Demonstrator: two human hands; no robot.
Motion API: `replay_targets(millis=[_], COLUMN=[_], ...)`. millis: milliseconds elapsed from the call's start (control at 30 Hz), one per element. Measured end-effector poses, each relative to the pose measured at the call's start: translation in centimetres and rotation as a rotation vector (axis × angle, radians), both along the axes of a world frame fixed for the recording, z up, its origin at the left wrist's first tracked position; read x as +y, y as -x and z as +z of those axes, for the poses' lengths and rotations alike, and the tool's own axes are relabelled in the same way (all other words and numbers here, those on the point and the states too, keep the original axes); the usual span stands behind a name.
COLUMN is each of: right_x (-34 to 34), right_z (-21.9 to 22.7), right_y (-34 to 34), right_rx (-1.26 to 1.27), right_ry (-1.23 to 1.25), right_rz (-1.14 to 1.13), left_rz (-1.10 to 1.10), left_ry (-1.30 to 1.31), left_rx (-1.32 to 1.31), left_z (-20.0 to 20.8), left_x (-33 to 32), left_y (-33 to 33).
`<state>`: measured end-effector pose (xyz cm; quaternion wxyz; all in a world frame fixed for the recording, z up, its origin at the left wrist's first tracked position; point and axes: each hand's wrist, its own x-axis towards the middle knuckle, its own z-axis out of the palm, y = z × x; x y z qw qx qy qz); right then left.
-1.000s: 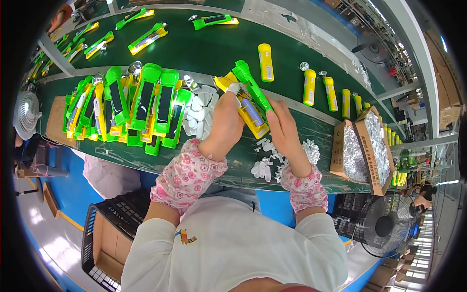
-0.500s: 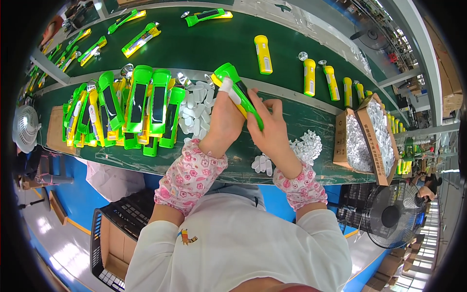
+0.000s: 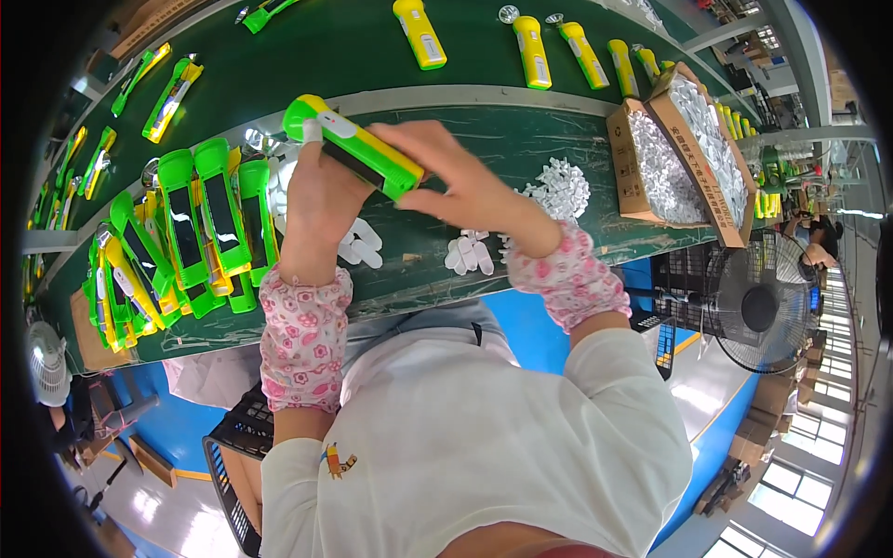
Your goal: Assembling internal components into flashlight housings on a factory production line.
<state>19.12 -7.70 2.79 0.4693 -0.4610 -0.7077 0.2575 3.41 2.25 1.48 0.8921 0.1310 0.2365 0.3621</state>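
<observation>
Between my two hands is a green and yellow flashlight (image 3: 389, 166), tilted, its yellow side with a pale oval piece turned up and a dark panel on the near side. My left hand (image 3: 321, 209) is closed round its head end, a white wrap on one finger. My right hand (image 3: 451, 181) grips the tail end between thumb and fingers. Left of my hands lies a heap of green and yellow flashlights (image 3: 183, 219). White oval plastic pieces (image 3: 363, 245) lie beside my left wrist, partly hidden by it. A smaller group of ovals (image 3: 470, 253) sits below my right hand.
Small white parts (image 3: 561, 189) are heaped right of my right hand. Two cardboard boxes (image 3: 631, 172) full of white parts stand at the bench's right. Beyond the bench, yellow flashlights (image 3: 532, 54) lie on a green belt (image 3: 335, 56). A black fan (image 3: 758, 307) stands at right.
The flashlight has been turned over from its green side to its yellow side, and its tail now points more to the right. The whole view has shifted and rotated.
</observation>
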Motion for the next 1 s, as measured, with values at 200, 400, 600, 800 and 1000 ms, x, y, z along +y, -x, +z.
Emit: replay_targets(millis=[200, 400, 600, 800, 1000], right_x=[-2.3, -2.1, 1.3, 2.9, 3.8], right_z=[-4.3, -5.7, 0.7, 4.1, 4.1], right_y=[-7.8, -7.4, -4.5, 0.7, 1.4], right_rx=[-0.637, -0.653, 0.184, 0.253, -0.039], right_ry=[0.135, 0.171, 0.252, 0.134, -0.093], right_rz=[-0.277, -0.227, -0.11, -0.076, -0.173], left_rz=[-0.033, 0.04, -0.033, 0.018, 0.059], left_ry=[0.068, 0.058, -0.313, -0.67, -0.903], left_rx=[-0.237, -0.272, -0.106, 0.201, 0.303], left_z=[-2.0, -1.9, -1.0, 0.2, 0.4], left_x=[3.7, 1.8, -1.1, -2.7, -2.7], left_y=[2.5, 0.5, 0.5, 0.9, 1.3])
